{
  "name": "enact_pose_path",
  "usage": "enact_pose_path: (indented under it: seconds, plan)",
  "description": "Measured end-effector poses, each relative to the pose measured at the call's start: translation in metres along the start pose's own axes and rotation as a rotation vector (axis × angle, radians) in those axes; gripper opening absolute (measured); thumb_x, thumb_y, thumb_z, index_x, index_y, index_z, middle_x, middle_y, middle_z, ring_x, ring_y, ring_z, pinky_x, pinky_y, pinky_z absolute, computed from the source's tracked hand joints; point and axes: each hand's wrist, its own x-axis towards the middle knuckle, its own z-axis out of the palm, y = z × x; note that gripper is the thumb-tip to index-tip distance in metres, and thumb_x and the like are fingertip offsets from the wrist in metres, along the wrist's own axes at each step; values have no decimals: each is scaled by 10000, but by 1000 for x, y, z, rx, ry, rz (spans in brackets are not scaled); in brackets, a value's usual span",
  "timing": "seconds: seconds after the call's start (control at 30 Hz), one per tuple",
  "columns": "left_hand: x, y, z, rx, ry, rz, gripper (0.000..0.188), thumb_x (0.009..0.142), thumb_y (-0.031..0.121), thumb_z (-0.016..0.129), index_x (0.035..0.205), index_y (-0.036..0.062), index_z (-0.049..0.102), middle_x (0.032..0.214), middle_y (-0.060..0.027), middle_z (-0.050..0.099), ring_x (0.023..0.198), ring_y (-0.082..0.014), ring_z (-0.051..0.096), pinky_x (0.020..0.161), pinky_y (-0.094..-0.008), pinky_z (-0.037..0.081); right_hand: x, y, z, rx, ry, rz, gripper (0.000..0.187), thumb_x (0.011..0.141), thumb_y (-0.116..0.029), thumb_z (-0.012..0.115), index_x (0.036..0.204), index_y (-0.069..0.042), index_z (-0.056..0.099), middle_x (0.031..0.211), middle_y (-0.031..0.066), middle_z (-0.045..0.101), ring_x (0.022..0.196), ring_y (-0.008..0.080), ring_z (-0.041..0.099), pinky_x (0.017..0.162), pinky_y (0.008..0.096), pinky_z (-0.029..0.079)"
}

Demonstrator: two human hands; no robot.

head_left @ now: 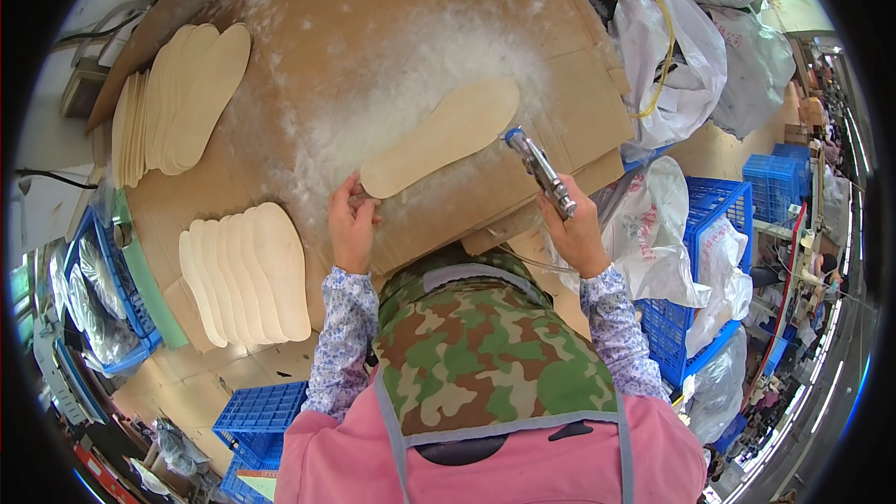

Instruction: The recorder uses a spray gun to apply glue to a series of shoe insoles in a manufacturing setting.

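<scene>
A pale cream insole (443, 138) lies slantwise on the cardboard-covered table (308, 28). Its narrower near end is pinched by my left hand (353, 231), thumb and fingers at the edge. My right hand (577, 231) is wrapped round a metal spray gun (538, 168) with a blue tip. That tip points toward the wide far end of the insole, close to it but apart. White fluffy residue (373, 98) coats the cardboard around the insole. Left of my left hand, a fanned row of insoles (252, 275) lies on the near edge.
Another fanned stack of insoles (201, 98) sits at the far left. To the right are plastic bags (667, 65) and a blue crate (695, 317) with bags hanging over it. Blue crates (257, 415) stand at the lower left. A yellow hose (668, 47) hangs at the far right.
</scene>
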Motion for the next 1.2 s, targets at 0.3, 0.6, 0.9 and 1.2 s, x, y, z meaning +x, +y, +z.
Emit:
enact_pose_path:
  seconds: [0.3,0.6,0.9,1.2]
  plan:
    - [-8,4,-9,-214,-42,-31,532,844,-45,445,1361,39,356,1163,-142,520,953,-172,562,757,-274,511,-23,-27,23,37,-100,-48,257,828,-46,618,1071,-22,538,829,190,585,740,367,595,635,364,466]
    - [-4,-9,-18,-245,-65,-61,591,818,-55,444,1384,33,300,1206,-172,533,1002,-197,565,845,-303,498,-39,-59,55,117,-262,-83,270,820,-39,631,1074,-18,541,865,191,596,769,349,607,666,349,483]
    - [-3,-7,-14,-279,-70,-64,596,821,-48,450,1390,21,286,1182,-180,534,985,-198,567,836,-304,501,-45,-74,69,145,-321,-160,296,802,-33,648,1080,-13,548,876,165,610,808,310,621,724,326,484]
    - [5,-1,-10,-104,-24,-34,513,854,-6,481,1353,14,365,1059,-114,566,890,-157,577,756,-272,509,-16,-27,24,9,-38,-78,249,829,-51,625,1064,-24,548,777,186,586,698,351,602,616,356,470]
